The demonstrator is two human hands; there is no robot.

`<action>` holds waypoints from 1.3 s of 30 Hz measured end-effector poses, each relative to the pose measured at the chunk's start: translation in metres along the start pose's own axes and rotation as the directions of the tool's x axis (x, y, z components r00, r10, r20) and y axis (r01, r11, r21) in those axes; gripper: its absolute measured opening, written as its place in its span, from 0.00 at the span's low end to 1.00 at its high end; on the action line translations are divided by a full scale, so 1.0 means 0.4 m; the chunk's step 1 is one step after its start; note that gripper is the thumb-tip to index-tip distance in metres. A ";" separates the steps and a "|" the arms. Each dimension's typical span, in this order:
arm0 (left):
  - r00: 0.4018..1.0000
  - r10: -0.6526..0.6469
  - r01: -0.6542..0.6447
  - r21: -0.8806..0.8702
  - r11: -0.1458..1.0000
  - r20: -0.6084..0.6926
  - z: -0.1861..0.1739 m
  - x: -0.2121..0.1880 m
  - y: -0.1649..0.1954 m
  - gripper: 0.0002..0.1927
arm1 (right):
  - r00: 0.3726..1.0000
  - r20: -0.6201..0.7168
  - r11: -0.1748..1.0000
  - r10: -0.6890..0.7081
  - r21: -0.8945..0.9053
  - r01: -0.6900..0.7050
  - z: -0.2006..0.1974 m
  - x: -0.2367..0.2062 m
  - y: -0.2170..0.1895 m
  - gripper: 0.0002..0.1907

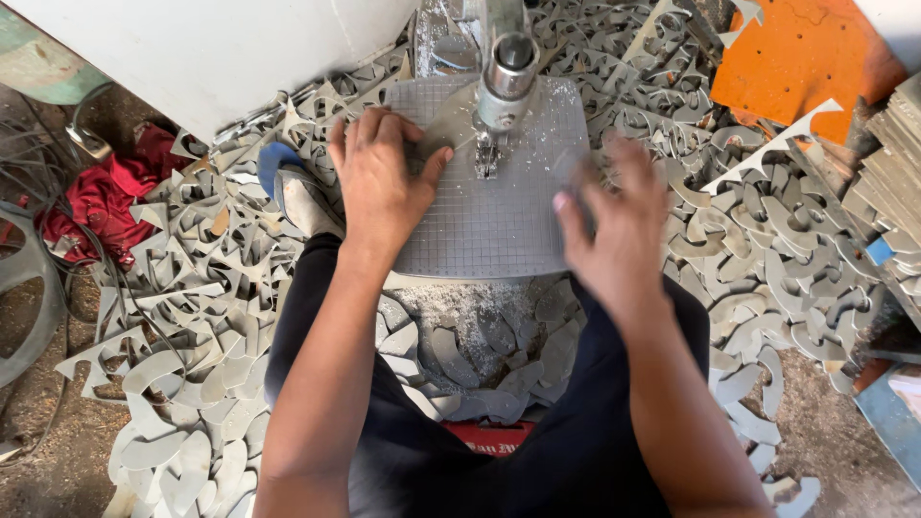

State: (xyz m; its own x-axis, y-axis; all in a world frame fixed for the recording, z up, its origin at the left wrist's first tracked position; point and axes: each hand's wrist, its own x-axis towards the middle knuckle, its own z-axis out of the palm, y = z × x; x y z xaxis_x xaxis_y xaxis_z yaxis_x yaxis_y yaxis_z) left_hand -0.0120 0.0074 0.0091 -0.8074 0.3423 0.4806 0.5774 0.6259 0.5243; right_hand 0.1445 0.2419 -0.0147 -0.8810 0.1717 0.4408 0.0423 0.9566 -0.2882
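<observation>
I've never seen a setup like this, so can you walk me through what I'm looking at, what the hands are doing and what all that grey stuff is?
This is a single picture from a camera worn on a person's head, looking down at their own lap and hands. In front of them is a small grey work table with a grid surface, and a metal machine head coming down onto it. The left hand presses flat on a thin grey sheet piece at the machine. The right hand is blurred, so whether it holds anything is unclear. All around on the floor lie heaps of curved grey offcuts. A red cloth lies on the left.
</observation>
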 end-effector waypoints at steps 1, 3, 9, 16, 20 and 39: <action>1.000 0.000 0.000 0.004 1.000 0.002 -0.001 -0.005 -0.003 0.19 | 0.998 -0.008 0.990 0.063 -0.123 -0.063 -0.009 0.016 0.030 0.30; 1.000 -0.024 0.024 0.020 1.000 0.012 -0.011 -0.020 -0.007 0.19 | 0.983 -0.087 0.966 0.163 -0.188 -0.177 -0.022 0.026 0.072 0.42; 0.967 -0.244 0.253 -0.171 0.952 0.074 -0.066 -0.063 -0.069 0.14 | 0.983 -0.097 0.986 0.157 0.068 -0.151 -0.020 -0.022 0.066 0.29; 0.921 -0.240 0.381 -0.580 0.720 0.306 -0.227 -0.090 -0.153 0.04 | 0.972 -0.211 0.883 -0.105 0.429 0.189 -0.051 -0.038 -0.055 0.10; 0.851 0.006 0.392 -0.643 0.658 0.525 -0.223 -0.109 -0.063 0.04 | 0.988 -0.030 0.689 -0.154 0.713 0.129 -0.062 -0.061 -0.106 0.24; -0.066 0.184 -0.108 -0.191 0.976 0.981 0.107 -0.313 0.166 0.18 | 0.679 0.568 0.776 -0.465 0.631 0.003 -0.186 -0.062 -0.033 0.15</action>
State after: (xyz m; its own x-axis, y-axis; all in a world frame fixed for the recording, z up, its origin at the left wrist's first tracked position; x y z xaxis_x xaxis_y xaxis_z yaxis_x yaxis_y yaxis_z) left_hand 0.1223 0.0359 -0.0462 0.0405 0.7800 -0.6244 0.6736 0.4403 0.5937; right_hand 0.2008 0.2425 0.0413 -0.8857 -0.4617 -0.0497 -0.2670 0.5938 -0.7590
